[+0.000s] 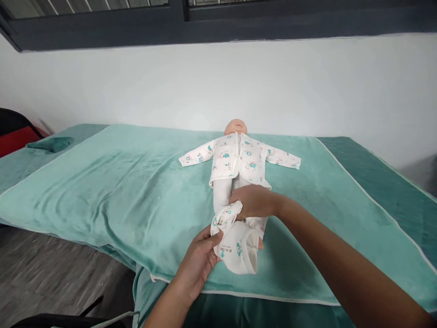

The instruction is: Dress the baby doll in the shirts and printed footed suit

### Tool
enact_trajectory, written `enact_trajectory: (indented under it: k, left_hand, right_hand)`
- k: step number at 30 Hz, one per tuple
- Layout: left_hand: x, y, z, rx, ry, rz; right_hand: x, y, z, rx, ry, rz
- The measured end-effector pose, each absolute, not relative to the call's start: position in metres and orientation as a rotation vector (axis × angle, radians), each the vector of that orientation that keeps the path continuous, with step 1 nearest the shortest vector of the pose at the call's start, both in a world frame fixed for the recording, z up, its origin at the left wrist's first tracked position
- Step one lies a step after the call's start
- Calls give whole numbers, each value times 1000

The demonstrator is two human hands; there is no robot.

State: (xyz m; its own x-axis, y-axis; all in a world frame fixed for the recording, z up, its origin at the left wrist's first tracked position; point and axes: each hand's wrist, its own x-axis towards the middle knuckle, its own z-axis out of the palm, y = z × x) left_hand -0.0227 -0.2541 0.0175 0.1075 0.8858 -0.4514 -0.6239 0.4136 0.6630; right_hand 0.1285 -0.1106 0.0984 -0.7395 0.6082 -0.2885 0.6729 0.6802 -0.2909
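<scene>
A baby doll lies on its back in a white printed jacket, arms spread. White cloth covers its upper legs. Matching printed baby pants are bunched around the lower legs, with a bit of skin-coloured foot showing at right. My left hand pinches the pants at their left side, thumb on top. Reaching across the legs, my right hand is curled at the bunched upper edge of the pants. Its fingertips are mostly hidden behind the cloth.
A light green blanket with wrinkles covers the bed, over a darker green cover. Behind it stands a white wall below a dark window frame. A red and black object is at far left.
</scene>
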Motion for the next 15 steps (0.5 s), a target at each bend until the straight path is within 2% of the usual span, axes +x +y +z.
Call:
enact_trajectory:
  k: [6, 15]
  left_hand:
    - [-35, -247, 28, 517, 1100, 1029]
    - [-23, -261, 25, 756, 1399, 1131]
  right_hand:
    - [125, -113, 101, 1092, 2623, -550]
    - [128, -115, 93, 1054, 2710, -448]
